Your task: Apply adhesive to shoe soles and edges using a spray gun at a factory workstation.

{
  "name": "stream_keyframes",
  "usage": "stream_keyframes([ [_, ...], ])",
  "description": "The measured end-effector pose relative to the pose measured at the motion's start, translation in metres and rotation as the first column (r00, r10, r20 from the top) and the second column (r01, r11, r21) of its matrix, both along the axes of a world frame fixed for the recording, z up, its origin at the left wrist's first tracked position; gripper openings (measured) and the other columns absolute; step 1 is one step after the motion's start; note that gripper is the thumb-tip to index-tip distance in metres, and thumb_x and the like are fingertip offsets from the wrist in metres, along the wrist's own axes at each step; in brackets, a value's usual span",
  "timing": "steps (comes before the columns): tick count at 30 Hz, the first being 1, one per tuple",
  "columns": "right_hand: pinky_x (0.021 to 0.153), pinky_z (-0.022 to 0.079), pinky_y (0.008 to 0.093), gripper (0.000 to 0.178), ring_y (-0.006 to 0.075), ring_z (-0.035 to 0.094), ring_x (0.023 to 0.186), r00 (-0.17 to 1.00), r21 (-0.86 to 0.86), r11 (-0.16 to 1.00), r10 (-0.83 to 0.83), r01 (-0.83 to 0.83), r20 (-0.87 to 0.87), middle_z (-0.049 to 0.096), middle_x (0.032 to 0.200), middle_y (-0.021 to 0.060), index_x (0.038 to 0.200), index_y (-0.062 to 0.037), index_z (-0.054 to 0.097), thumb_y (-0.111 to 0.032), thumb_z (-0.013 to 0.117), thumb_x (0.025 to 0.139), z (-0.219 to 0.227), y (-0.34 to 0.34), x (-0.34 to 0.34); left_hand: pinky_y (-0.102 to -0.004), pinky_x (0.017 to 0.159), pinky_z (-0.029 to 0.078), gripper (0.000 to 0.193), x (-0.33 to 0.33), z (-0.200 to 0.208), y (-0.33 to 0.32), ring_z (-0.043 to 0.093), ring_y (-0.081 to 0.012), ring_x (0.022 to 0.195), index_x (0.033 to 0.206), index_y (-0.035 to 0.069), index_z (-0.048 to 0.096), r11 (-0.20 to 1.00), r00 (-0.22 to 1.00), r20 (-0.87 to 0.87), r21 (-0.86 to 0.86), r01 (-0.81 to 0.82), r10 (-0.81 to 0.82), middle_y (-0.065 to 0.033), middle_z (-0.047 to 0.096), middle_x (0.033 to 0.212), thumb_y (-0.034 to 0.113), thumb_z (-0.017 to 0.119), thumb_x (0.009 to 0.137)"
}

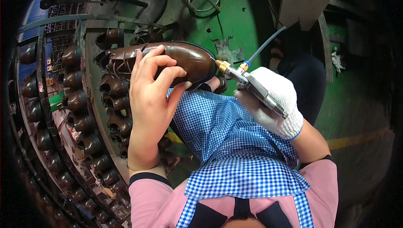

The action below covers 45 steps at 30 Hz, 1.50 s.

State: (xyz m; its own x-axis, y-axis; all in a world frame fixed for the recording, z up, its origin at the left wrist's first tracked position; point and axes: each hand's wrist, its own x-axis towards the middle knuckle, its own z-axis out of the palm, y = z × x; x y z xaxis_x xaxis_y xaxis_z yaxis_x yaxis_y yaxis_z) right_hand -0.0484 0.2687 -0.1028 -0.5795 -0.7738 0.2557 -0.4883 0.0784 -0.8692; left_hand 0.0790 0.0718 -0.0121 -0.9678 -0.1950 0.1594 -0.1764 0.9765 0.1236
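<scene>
Brown shoe (184,60) gripped by left hand (149,102); gloved right hand (275,102) grips one spray gun (252,86); racked shoes (79,102) maybe dozens.

**Brown shoe held up to an air gun**

The bare left hand (151,93) grips a glossy brown shoe (168,60) around its middle, toe pointing right. The right hand (275,102), in a white glove, holds a metal air gun (252,86) with its brass nozzle touching the toe. A blue hose (264,45) runs up from the gun. Racks of brown shoes (79,102) curve along the left, and a blue checked apron (235,144) lies below.
</scene>
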Motion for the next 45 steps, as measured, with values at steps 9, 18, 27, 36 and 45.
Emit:
stream_keyframes([
  [9, 0.056, 0.051, 0.0329, 0.012, 0.0261, 0.064, 0.061, 0.993, -0.109, 0.987, -0.114, 0.115, 0.021, 0.062, 0.072, 0.0091, 0.083, -0.0087, 0.071, -0.018, 0.078, 0.082, -0.009, -0.025, -0.010, -0.0503, 0.101, 0.046, 0.029, -0.028, 0.002, -0.017, 0.059, -0.0367, 0.102, 0.098, 0.006, 0.062, 0.999, 0.999, 0.036, -0.050, 0.019, -0.017, -0.0112, 0.056, 0.102, 0.010, 0.078, 0.076],
  [18, 0.059, 0.053, 0.0319, 0.017, 0.0232, 0.067, 0.065, 0.985, -0.196, 0.968, -0.137, 0.156, 0.107, 0.064, 0.075, 0.0093, 0.092, -0.0036, 0.068, -0.019, 0.073, 0.089, -0.019, -0.062, -0.016, -0.0420, 0.079, 0.049, 0.029, -0.050, 0.004, -0.036, 0.055, -0.0324, 0.093, 0.100, 0.007, 0.058, 0.992, 0.996, 0.083, -0.126, -0.032, 0.042, -0.0108, 0.055, 0.097, 0.019, 0.077, 0.081],
  [27, 0.058, 0.051, 0.0350, 0.016, 0.0273, 0.063, 0.062, 0.985, -0.294, 0.940, -0.167, 0.175, 0.053, 0.061, 0.074, 0.0094, 0.091, -0.0077, 0.069, -0.020, 0.077, 0.084, -0.028, -0.099, -0.002, -0.0398, 0.080, 0.049, 0.031, -0.063, 0.009, -0.078, 0.060, -0.0299, 0.089, 0.101, 0.005, 0.055, 0.978, 0.963, 0.224, -0.177, -0.111, 0.149, -0.0110, 0.059, 0.094, 0.029, 0.071, 0.089],
  [36, 0.057, 0.051, 0.0350, 0.018, 0.0269, 0.064, 0.063, 0.985, -0.311, 0.935, -0.155, 0.172, 0.077, 0.062, 0.076, 0.0091, 0.096, -0.0076, 0.070, -0.017, 0.077, 0.083, -0.035, -0.109, 0.012, -0.0333, 0.067, 0.047, 0.037, -0.077, 0.017, -0.105, 0.053, -0.0178, 0.070, 0.095, 0.002, 0.051, 0.978, 0.905, 0.372, -0.061, -0.200, 0.208, -0.0098, 0.056, 0.075, 0.031, 0.072, 0.091],
  [45, 0.056, 0.051, 0.0350, 0.021, 0.0270, 0.064, 0.063, 0.986, -0.297, 0.941, -0.150, 0.164, 0.068, 0.062, 0.078, 0.0090, 0.098, -0.0089, 0.071, -0.016, 0.079, 0.080, -0.038, -0.110, 0.030, -0.0268, 0.060, 0.042, 0.039, -0.074, 0.015, -0.121, 0.045, -0.0081, 0.067, 0.089, 0.003, 0.050, 0.926, 0.850, 0.412, 0.037, -0.375, 0.328, -0.0007, 0.050, 0.071, 0.035, 0.073, 0.091],
])
